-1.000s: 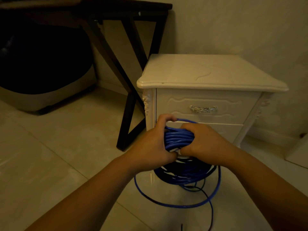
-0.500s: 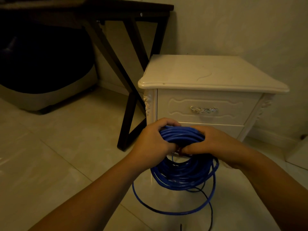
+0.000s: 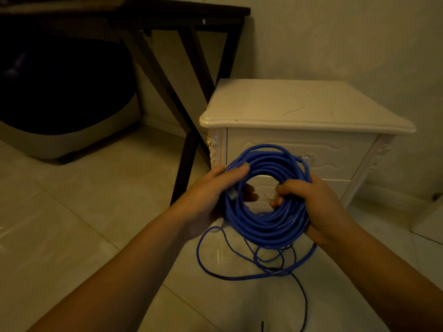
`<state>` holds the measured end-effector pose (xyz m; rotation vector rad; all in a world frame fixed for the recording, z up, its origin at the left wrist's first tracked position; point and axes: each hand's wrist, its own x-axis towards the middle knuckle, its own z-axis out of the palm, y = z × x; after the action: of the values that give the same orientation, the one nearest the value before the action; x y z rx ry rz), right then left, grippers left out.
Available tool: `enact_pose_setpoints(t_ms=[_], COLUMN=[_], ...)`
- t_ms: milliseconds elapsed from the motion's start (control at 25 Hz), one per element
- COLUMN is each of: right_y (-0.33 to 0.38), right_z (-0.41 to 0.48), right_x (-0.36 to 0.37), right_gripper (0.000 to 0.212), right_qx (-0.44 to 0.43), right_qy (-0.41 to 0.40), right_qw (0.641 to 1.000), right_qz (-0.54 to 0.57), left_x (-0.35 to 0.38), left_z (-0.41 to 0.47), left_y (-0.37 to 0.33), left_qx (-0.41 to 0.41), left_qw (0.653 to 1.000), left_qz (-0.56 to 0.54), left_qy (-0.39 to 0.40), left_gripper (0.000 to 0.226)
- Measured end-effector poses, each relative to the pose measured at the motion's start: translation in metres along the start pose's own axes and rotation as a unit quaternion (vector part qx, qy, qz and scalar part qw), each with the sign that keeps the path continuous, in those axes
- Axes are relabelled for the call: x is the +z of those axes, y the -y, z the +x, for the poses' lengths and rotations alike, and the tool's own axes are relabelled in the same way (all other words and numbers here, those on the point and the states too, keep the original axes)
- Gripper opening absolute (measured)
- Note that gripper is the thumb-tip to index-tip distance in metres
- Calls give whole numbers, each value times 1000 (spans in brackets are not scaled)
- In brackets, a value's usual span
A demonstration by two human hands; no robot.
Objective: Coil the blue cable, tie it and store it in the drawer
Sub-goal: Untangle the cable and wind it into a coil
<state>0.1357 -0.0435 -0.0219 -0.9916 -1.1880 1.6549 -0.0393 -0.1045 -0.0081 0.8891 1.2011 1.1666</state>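
**A:** Where is the blue cable found?

**B:** The blue cable [image 3: 268, 227] is held up as a round coil of many turns, just in front of the white nightstand [image 3: 299, 106] and above the tiled floor [image 3: 72, 224]. Its opening is turned toward the camera, so the lower drawer [image 3: 262, 185] is seen through it.

**A:** How is it gripped by the hands?

**B:** The coil's left side is gripped by the left hand [image 3: 208, 195], with the thumb laid over the front of the turns and the fingers curled behind them. The right side is clasped by the right hand [image 3: 318, 209], its fingers hooked through the opening and curled round the bundle.

**A:** Is the whole length gathered in?

**B:** It is not. A loose blue loop [image 3: 239, 277] is left hanging from the coil and is spread on the floor below the hands. A thin dark cord [image 3: 302, 292] is crossed with it there.

**A:** And the drawers?

**B:** Both are seen closed. The metal handle [image 3: 308, 157] of the top drawer [image 3: 340, 152] is partly covered by the coil's upper right edge. A dark desk [image 3: 167, 10] is placed to the left, behind the nightstand.
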Motion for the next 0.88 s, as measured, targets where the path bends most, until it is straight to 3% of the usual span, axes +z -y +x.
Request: enact_pose_setpoints(t_ms=[120, 200, 280, 360, 440, 520, 600, 680, 800, 880], right_y=[10, 11, 11, 9, 5, 0, 0, 3, 5, 8], right_z=[5, 8, 11, 13, 13, 13, 10, 7, -1, -6], right_x=[-9, -14, -21, -26, -25, -21, -16, -13, -8, -5], right_gripper=[11, 12, 26, 39, 42, 40, 23, 6, 7, 9], right_qx=[45, 70, 80, 85, 98, 127, 136, 120, 49, 5], right_qy=[23, 36, 46, 53, 55, 54, 41, 36, 31, 38], right_qw=[996, 988, 978, 976, 974, 972, 981, 992, 989, 976], right_qz=[74, 134, 186, 193, 195, 189, 135, 32, -136, -213], left_x=[-21, -32, -37, -33, -18, -5, 0, 3, 4, 5], left_z=[-7, -10, -5, 3, 5, 5, 6, 4, 2, 3], left_y=[-15, -20, -14, -3, 5, 8, 10, 13, 15, 15], left_qx=[-87, -105, -72, -68, -103, -103, -83, -58, -37, -17], left_qw=[992, 986, 985, 993, 993, 984, 983, 989, 995, 999], left_qz=[59, 129, 153, 79, -38, -130, -150, -113, -68, -26], left_qy=[66, 33, -45, -46, 33, 61, 61, 70, 66, 42], left_gripper=[62, 50, 41, 52, 62, 64, 70, 59, 22, 18])
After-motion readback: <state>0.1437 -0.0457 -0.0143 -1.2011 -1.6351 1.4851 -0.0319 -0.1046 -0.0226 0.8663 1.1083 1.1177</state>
